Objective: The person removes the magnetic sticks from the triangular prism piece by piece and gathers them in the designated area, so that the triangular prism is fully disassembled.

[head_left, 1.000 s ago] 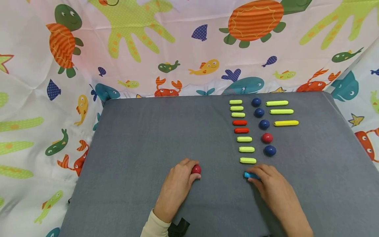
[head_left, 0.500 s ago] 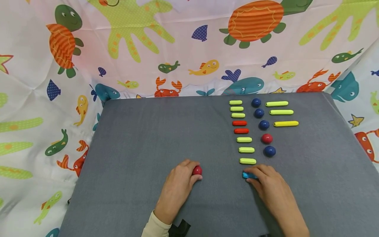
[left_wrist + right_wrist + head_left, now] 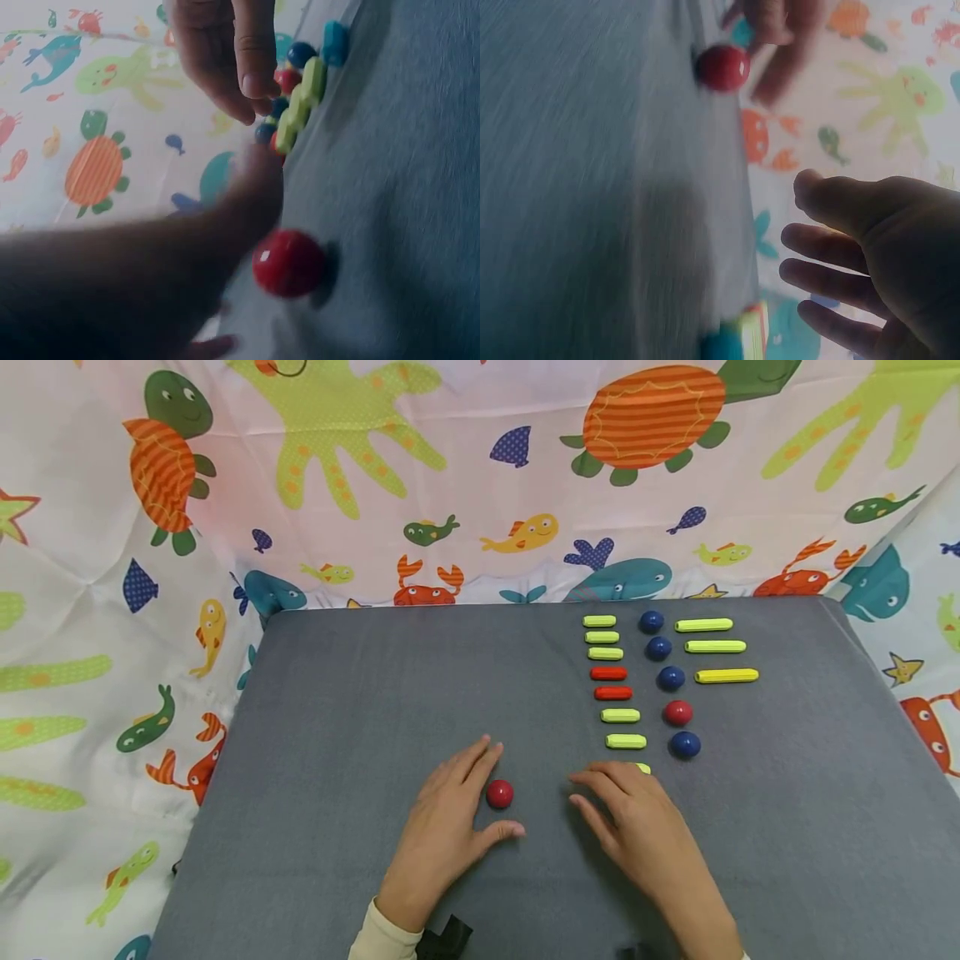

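Note:
A glossy red ball (image 3: 499, 793) lies on the grey cloth, between the spread thumb and fingers of my left hand (image 3: 438, 835); that hand does not grip it. To its right my right hand (image 3: 637, 835) hovers over the cloth, fingers parted and holding nothing. A short light-blue stick (image 3: 335, 43) sits at the near end of the light-green row in the left wrist view; the right hand hides it in the head view. That hand also covers most of the nearest short light-green stick (image 3: 643, 768).
Beyond the right hand runs a column of short light-green and red sticks (image 3: 613, 693). Beside it stand several blue balls (image 3: 671, 678) and one red ball (image 3: 678, 713), then three longer green and yellow sticks (image 3: 726, 676). A sea-animal print curtain (image 3: 465, 460) borders the table.
My left hand has let go of the red ball and spread its fingers. My right hand has released the light-blue stick and shifted left.

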`<state>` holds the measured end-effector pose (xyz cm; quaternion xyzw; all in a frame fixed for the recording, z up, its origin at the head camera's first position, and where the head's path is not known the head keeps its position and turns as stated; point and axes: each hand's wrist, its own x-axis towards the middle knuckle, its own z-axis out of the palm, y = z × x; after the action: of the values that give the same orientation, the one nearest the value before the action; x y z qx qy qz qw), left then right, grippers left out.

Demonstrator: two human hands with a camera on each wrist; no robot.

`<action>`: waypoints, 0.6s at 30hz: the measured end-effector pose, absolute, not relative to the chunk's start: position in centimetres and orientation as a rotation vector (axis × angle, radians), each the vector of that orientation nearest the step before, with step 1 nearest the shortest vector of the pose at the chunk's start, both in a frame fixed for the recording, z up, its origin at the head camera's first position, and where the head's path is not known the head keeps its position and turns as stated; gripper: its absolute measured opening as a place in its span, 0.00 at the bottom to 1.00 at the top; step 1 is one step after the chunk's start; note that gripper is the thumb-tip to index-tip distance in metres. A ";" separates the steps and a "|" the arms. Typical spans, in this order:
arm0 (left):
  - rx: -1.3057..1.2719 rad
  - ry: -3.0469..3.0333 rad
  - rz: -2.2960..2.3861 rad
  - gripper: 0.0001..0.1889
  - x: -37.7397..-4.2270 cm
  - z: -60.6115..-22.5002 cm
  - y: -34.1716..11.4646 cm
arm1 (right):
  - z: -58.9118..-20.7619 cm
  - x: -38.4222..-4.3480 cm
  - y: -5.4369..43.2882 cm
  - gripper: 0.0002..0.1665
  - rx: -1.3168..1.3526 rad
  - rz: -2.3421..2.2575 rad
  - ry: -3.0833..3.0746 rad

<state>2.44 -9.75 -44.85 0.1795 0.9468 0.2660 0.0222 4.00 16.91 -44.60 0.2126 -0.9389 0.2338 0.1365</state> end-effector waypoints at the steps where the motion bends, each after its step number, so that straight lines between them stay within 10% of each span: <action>1: 0.558 2.947 0.783 0.59 2.5 -44.8 -10.1 | -44.5 3.9 16.3 0.19 0.627 0.680 -2.730; 8: 0.470 3.016 0.538 0.81 2.7 -44.4 -11.6 | -44.4 3.3 13.3 0.26 0.700 0.687 -2.835; 18: 0.489 3.046 0.407 0.83 3.1 -44.8 -12.2 | -45.1 2.8 10.3 0.29 0.828 0.704 -2.923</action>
<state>3.07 -12.17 -44.79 0.1572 0.9788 0.1307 0.0149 2.77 10.31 -45.07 0.2654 -0.9373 0.2257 0.0116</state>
